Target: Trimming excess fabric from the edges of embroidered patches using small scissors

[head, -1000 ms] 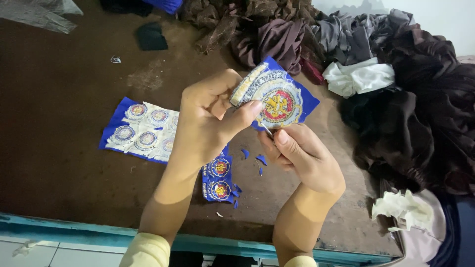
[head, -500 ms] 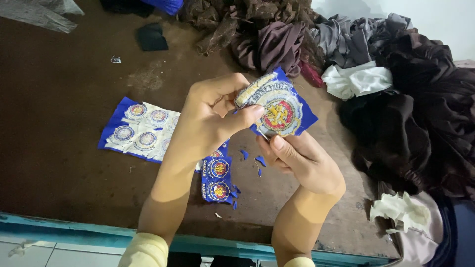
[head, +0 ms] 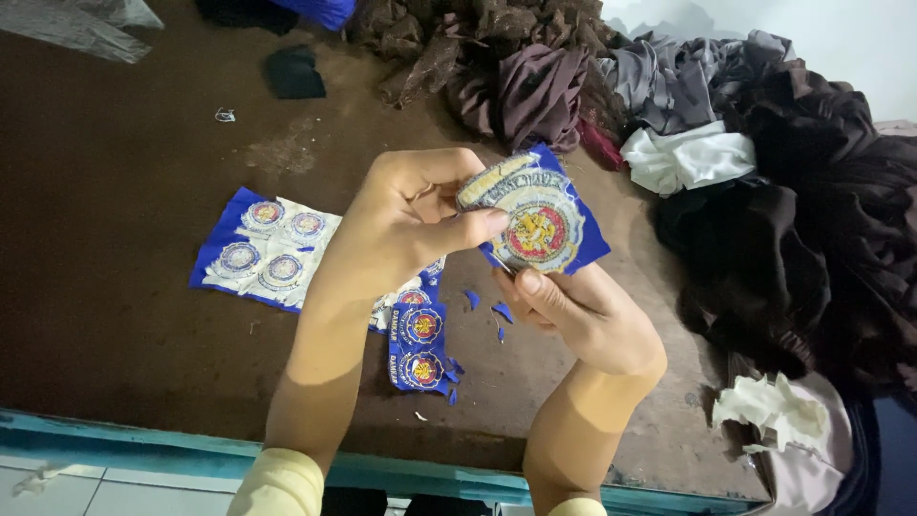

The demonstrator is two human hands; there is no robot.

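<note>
My left hand (head: pixel 406 229) pinches the upper left edge of a round embroidered patch on blue cloth (head: pixel 541 225), thumb across its face. My right hand (head: pixel 578 311) sits just below the patch, fingers curled against its lower edge; whatever it grips is hidden beneath the cloth. Small blue fabric scraps (head: pixel 485 308) lie on the brown table (head: pixel 115 248) under my hands. A blue strip with two round patches (head: pixel 419 339) rests near my left wrist. A blue sheet bearing several pale round patches (head: pixel 266 248) lies to the left.
A heap of dark brown, maroon, grey and black garments (head: pixel 726 162) fills the back and right side, with a white cloth (head: pixel 688 158) among them. A crumpled white rag (head: pixel 774 411) lies at the right front. The table's teal front edge (head: pixel 124 440) runs along the bottom.
The patch has turned slightly in my hands and both hands have shifted a little; the items on the table stay put.
</note>
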